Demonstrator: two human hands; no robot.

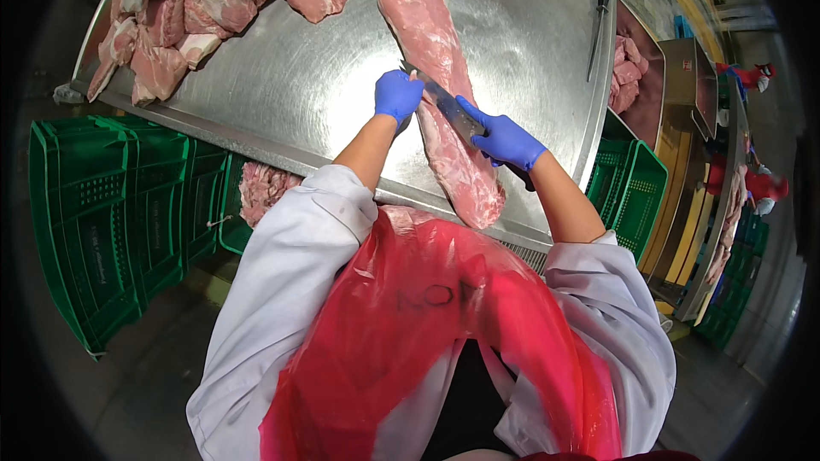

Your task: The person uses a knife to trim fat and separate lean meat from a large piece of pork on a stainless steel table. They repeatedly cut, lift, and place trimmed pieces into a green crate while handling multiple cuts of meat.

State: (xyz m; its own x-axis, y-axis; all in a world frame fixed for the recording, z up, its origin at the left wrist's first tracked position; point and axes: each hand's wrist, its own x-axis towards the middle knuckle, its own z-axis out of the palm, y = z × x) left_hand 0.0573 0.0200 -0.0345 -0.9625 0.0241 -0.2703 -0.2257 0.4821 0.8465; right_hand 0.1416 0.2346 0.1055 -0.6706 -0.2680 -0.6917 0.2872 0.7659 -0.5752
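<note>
The person has two hands, a left hand point(398, 96) and a right hand point(508, 141), in two gloves. There are two knives: one held knife point(442, 101) and one loose knife point(599, 19). One long loin point(446, 154) lies on one table point(333, 60). The pile point(158, 60) shows at least five pieces, overlapping too much for an exact count. One tub point(647, 115) holds several chunks point(628, 72), also too merged to number. One crate point(232, 235) holds scraps point(260, 192), uncountable. At least one more crate point(645, 196) stands at right. The person wears one apron point(342, 358) and two sleeves point(286, 265).
</note>
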